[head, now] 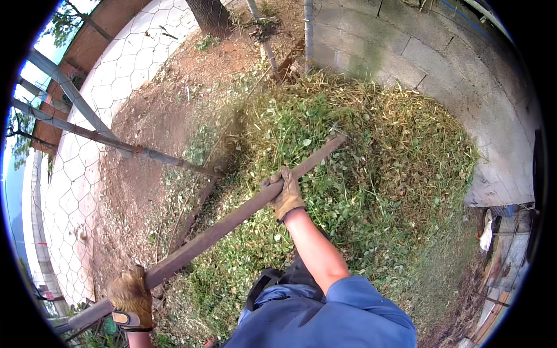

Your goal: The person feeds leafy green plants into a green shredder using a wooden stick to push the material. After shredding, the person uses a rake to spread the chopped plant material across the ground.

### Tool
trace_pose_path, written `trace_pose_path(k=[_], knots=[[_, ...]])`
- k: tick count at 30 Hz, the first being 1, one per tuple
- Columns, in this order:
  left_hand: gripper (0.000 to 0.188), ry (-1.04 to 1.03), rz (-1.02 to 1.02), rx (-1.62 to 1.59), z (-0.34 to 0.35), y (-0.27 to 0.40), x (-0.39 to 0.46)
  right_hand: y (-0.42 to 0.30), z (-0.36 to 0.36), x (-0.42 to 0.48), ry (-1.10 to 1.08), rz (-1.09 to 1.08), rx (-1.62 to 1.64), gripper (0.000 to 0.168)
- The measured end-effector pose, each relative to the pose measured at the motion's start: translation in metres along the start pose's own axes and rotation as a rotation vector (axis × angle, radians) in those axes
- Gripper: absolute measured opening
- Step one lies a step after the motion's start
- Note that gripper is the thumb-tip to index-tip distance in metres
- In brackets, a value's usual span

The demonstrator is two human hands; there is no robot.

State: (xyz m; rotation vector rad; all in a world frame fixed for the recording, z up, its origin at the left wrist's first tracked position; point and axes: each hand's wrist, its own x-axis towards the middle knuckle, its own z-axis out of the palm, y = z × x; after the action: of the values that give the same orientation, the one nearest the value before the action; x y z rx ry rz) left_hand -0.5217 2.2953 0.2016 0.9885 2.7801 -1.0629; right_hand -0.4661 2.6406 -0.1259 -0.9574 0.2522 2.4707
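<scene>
A long wooden pole (226, 228) runs slantwise from the lower left to the middle of the view. My left hand (130, 298), in a tan and brown work glove, is closed around its lower-left part. Farther along, my right hand (285, 193), gloved too, grips the same pole. Its far end rests on or just above a heap of cut green and dry plants (370, 174); whether a tool head is fixed there cannot be told, as the plants hide it.
Wire mesh fencing (117, 56) with metal rails (161, 156) stands along the left. A concrete block wall (435, 65) curves round the back and right. A tree trunk (211, 17) rises beyond the mesh. A white rag or bag (486, 230) hangs at the right.
</scene>
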Motion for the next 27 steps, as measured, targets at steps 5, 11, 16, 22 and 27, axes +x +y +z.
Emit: trace_pose_path(k=[5, 11, 16, 22, 27], knots=[[0.051, -0.118, 0.302, -0.534, 0.139, 0.026, -0.034, -0.012, -0.089, -0.055, 0.136, -0.158, -0.102, 0.031], [0.019, -0.312, 0.48, -0.622, 0.228, 0.027, 0.002, -0.123, -0.142, -0.158, 0.205, -0.589, -0.182, 0.029], [0.026, -0.152, 0.788, -0.734, 0.156, 0.137, 0.084, -0.203, -0.09, -0.278, 0.342, -1.108, -0.286, 0.025], [0.018, -0.02, 1.024, -0.691, 0.029, 0.226, 0.122, -0.202, -0.063, -0.269, 0.565, -1.043, -0.101, 0.028], [0.017, -0.181, 0.776, -0.543, 0.039, 0.173, 0.121, -0.16, -0.094, -0.134, 0.465, -0.54, -0.155, 0.026]])
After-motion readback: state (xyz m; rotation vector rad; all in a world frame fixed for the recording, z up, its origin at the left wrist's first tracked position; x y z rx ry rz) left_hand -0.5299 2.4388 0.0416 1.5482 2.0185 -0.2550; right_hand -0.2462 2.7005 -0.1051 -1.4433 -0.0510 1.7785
